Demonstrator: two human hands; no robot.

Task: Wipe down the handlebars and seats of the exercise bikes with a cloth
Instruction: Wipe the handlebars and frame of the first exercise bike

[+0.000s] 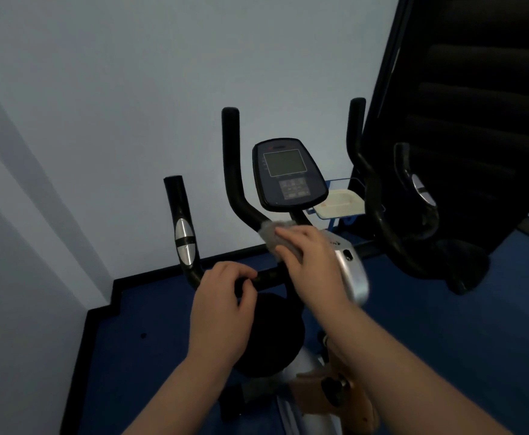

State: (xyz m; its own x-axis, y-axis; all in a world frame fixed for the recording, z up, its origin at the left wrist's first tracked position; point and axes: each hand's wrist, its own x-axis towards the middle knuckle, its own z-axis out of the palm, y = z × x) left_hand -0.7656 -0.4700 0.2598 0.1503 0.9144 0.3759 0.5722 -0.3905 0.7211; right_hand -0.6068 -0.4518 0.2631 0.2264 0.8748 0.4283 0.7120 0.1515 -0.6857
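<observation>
— Left hand (222, 304)?
— Clenching round the black handlebar (266, 276), just right of its left upright with the silver sensor (184, 241).
— Right hand (312, 262)?
— Grasping the grey cloth (271, 235), pressing it on the handlebar bend below the console (288, 172).
— Beyond?
— Showing a second bike (413, 215) to the right.
</observation>
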